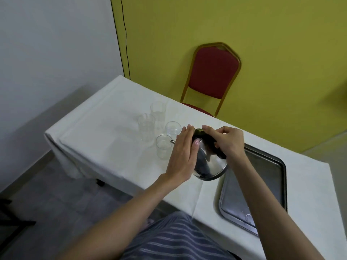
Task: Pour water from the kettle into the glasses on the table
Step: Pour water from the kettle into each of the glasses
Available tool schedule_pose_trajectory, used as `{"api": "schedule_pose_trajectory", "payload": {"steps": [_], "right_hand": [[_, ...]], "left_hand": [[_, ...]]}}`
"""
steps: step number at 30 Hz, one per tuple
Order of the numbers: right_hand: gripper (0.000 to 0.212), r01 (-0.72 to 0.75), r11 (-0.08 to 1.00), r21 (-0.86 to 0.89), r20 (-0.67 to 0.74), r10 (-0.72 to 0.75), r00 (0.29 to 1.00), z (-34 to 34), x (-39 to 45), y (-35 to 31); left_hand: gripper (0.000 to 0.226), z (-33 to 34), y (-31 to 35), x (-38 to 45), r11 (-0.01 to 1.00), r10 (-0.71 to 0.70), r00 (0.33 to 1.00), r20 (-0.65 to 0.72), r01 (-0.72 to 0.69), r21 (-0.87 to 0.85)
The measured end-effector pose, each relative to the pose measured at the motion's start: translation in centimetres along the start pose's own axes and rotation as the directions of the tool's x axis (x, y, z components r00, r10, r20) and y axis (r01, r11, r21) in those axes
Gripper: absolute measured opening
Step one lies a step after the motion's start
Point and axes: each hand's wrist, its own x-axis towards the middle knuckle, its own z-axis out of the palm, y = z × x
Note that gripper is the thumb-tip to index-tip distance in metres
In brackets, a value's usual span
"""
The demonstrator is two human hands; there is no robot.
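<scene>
A shiny steel kettle [208, 162] is tilted toward the left, its spout just over the rim of the nearest glass [163, 147]. My right hand [227, 141] grips its black handle on top. My left hand [183, 154] lies flat against the kettle's left side with its fingers straight. Three more clear glasses stand behind: one [173, 128] close to the kettle, a ribbed one [146, 126] to the left and a tall one [158, 110] at the back. Whether water is flowing cannot be made out.
The table has a white cloth [105, 132]. A metal tray [262, 184] lies at the right, under my right forearm. A red chair with a gold frame [214, 76] stands behind the table against a yellow wall. The table's near edge runs past my lap.
</scene>
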Motion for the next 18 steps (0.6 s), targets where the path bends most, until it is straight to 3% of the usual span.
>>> {"api": "schedule_pose_trajectory", "payload": {"steps": [8,18], "right_hand": [[0.048,0.102,0.968,-0.228,0.012,-0.102,0.995,2.0,-1.1,-2.5],[0.049,0.102,0.942,-0.32,-0.024,-0.115,0.993,2.8,-1.1,-3.7]], "left_hand": [[0.059,-1.0,-0.4,-0.7,0.983,-0.135,0.991,-0.015,0.132,-0.125],[0.055,-0.9,-1.3,0.0,0.983,-0.13,0.991,-0.035,0.124,-0.137]]}}
